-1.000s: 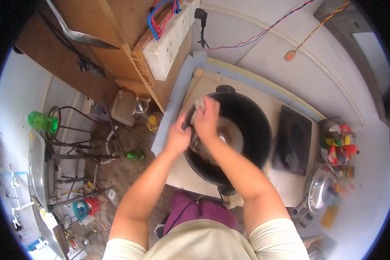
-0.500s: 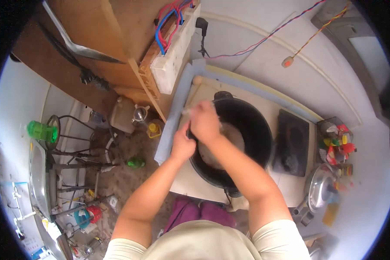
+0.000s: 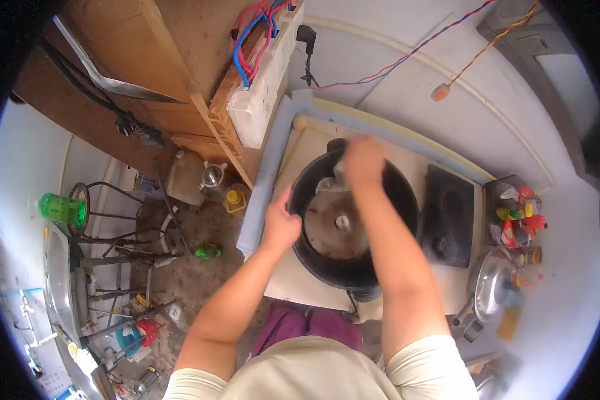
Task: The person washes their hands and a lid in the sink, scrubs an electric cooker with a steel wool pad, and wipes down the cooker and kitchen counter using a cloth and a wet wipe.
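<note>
A large round black pot (image 3: 397,200) stands on the pale counter, with a brownish inner bottom and a small light round spot at its centre. My left hand (image 3: 281,223) grips the pot's left rim, thumb raised along the edge. At the pot's far rim is my right hand (image 3: 364,160), blurred by motion and closed on a greyish cloth (image 3: 328,185). The cloth hangs from the hand against the inside of the far wall.
A dark flat cooktop (image 3: 449,217) lies right of the pot. Beyond it are a basket of packets (image 3: 517,213) and a silver lid (image 3: 492,287). A wooden cabinet (image 3: 173,80) and a white power strip (image 3: 260,93) rise at the upper left.
My right hand and the cloth have moved right along the pot's far rim from its left side. My left hand stays at the left rim. More of the pot's bottom shows.
</note>
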A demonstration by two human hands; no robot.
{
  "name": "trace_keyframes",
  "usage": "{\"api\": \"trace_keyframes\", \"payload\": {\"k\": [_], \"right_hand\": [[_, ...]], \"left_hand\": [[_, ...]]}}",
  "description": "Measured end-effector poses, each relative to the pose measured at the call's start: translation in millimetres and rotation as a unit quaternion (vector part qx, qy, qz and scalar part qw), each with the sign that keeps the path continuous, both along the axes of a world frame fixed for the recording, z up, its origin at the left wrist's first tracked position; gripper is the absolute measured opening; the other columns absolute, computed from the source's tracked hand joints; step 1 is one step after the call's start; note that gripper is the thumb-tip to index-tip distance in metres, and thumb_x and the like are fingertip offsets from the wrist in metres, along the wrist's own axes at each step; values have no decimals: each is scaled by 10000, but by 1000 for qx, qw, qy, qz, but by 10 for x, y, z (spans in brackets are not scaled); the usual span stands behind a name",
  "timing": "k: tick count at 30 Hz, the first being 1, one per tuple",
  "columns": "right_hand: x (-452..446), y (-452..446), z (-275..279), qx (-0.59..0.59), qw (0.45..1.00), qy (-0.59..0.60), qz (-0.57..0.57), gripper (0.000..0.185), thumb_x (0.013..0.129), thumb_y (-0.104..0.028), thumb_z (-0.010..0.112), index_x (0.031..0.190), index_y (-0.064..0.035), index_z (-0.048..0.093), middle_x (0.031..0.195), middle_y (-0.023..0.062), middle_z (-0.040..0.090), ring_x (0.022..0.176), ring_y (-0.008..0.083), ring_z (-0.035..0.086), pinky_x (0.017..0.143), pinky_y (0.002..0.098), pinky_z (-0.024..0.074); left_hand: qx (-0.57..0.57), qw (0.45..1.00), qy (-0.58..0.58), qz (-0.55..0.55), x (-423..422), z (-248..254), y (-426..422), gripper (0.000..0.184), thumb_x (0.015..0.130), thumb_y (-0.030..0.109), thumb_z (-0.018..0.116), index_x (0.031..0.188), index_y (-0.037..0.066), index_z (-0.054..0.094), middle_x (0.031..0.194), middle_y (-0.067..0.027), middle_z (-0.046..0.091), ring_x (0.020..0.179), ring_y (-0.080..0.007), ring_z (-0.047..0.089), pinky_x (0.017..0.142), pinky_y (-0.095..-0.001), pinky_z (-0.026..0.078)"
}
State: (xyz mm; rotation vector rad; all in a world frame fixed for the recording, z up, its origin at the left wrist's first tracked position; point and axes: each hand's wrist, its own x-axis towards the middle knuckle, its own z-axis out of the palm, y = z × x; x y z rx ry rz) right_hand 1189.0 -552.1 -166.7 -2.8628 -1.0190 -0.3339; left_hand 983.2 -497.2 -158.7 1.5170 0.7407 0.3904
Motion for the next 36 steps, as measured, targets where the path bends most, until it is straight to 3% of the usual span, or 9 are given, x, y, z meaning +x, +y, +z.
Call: {"api": "trace_keyframes", "payload": {"k": [6, 16, 17, 19, 24, 30, 33, 35, 36], "right_hand": [[-552, 128, 163, 130, 959, 16, 252, 214, 695, -137, 573, 898, -69, 578, 934, 106, 558, 891, 291, 540, 672, 392, 502], [-430, -1662, 447, -129, 990, -47, 25, 214, 780, -107, 528, 978, -36, 566, 1026, 88, 476, 936, 290, 524, 732, 343, 521], [-638, -1716, 544, -43, 997, 62, -31, 226, 816, -135, 486, 1004, -25, 546, 1033, 158, 523, 984, 321, 509, 792, 421, 464], [-743, -1923, 293, -185, 980, 76, -5, 240, 809, -215, 494, 889, -27, 619, 1053, 203, 540, 1013, 345, 514, 817, 433, 443], [-1149, -1392, 897, -398, 810, 402, 151, 429, 782, -366, 449, 858, -5, 668, 941, 215, 625, 915, 349, 598, 812, 392, 468], [-1475, -794, 146, 175, 692, 699, -34, 251, 797, -209, 564, 900, 17, 596, 797, 85, 607, 677, 191, 571, 616, 337, 451], [-1366, -279, -139, 465, 496, 725, -112, 219, 859, -184, 508, 942, 13, 557, 810, 69, 592, 688, 166, 568, 611, 313, 456], [-1259, -167, -221, 505, 470, 719, -88, 223, 878, -205, 494, 921, 4, 560, 828, 68, 594, 709, 166, 572, 630, 311, 460], [-1291, -235, -232, 445, 558, 697, -65, 247, 872, -220, 501, 949, 8, 557, 846, 120, 603, 737, 202, 584, 662, 320, 465]], "left_hand": [[33, 999, -40, -7, 31, -87, 45, 656, 614, -126, 394, 1259, -18, 450, 1083, -160, 612, 990, -181, 585, 847, -238, 421], [-18, 990, -100, 100, 77, -253, -90, 639, 593, -185, 401, 1208, -43, 502, 1111, -140, 591, 997, -166, 575, 858, -224, 415], [-33, 989, -103, 105, 85, -263, -99, 665, 583, -199, 405, 1222, -41, 491, 1125, -136, 583, 1003, -168, 572, 862, -223, 411], [-22, 990, -87, 107, 83, -185, -122, 644, 585, -199, 404, 1203, -49, 508, 1107, -135, 591, 979, -163, 578, 843, -220, 420], [-17, 985, -91, 144, 92, -194, -157, 560, 597, -129, 410, 1125, -39, 576, 985, -142, 647, 775, -111, 598, 719, -214, 448], [-28, 980, -135, 143, 99, -243, -205, 427, 740, -73, 514, 1159, -10, 562, 996, -126, 641, 833, -100, 573, 760, -225, 448], [-85, 986, -51, 136, 69, -32, -240, 333, 874, 70, 537, 1202, 15, 535, 1119, -80, 587, 973, -117, 540, 848, -240, 418], [-46, 990, -55, 119, 47, -203, -198, 344, 926, 226, 490, 1213, 42, 534, 1125, -74, 583, 977, -99, 516, 855, -242, 411], [-51, 991, -52, 114, 47, -213, -177, 349, 930, 240, 482, 1213, 42, 534, 1126, -74, 582, 984, -99, 513, 859, -241, 408]]}}
